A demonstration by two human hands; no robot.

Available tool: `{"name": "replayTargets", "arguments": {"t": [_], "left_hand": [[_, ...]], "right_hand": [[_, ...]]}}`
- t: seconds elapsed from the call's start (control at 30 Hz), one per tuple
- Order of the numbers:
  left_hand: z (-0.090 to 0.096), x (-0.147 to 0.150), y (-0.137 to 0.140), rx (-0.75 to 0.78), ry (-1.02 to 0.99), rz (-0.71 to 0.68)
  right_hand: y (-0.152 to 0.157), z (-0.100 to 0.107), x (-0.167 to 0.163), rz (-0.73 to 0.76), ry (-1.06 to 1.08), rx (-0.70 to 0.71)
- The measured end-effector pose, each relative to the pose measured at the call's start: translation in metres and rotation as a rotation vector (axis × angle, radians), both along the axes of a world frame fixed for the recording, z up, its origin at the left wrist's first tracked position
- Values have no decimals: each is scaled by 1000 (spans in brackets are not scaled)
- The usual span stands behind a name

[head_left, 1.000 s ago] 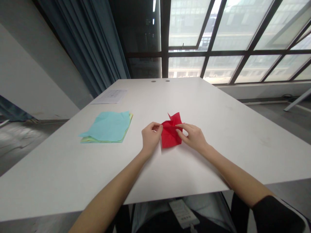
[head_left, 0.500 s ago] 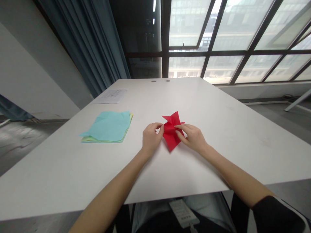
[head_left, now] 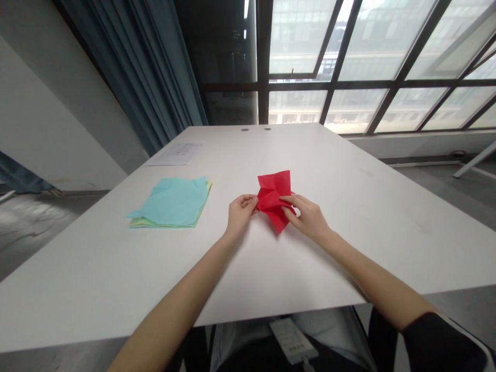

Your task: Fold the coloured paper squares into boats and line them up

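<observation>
One creased red paper (head_left: 276, 182), over the white table (head_left: 248, 284) and perhaps touching it, is pinched left by the left hand (head_left: 241, 212), right by the right hand (head_left: 309, 216), which hides some folds; leftward lies a blue-topped stack (head_left: 172, 201); beyond, an illegible printed sheet (head_left: 174, 154).

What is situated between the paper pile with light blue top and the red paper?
The head view shows white tabletop, then the left hand, its fingertips at the left edge of the red paper.
</observation>
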State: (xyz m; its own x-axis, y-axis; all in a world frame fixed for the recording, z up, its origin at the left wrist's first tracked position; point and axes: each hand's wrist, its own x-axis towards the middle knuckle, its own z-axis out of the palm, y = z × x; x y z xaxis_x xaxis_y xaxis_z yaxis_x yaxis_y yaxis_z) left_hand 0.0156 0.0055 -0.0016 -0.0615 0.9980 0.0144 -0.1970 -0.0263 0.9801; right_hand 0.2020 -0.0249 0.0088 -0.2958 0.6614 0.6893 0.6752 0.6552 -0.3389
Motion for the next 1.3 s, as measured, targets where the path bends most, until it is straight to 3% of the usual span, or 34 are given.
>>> {"name": "replayTargets", "arguments": {"t": [0.2,0.5,1.03,1.17,1.3], "left_hand": [[-1,-1,-2,142,327,60],[1,1,-1,-8,30,-52],[9,-2,-6,231,51,-194],[8,-1,-6,250,157,-169],[5,-3,-6,295,353,-134]], "right_hand": [[2,1,1,-21,8,17],[4,2,3,-14,160,-85],[14,-1,16,47,391,-397],[13,1,15,47,369,-345],[10,4,14,48,286,-207]]}}
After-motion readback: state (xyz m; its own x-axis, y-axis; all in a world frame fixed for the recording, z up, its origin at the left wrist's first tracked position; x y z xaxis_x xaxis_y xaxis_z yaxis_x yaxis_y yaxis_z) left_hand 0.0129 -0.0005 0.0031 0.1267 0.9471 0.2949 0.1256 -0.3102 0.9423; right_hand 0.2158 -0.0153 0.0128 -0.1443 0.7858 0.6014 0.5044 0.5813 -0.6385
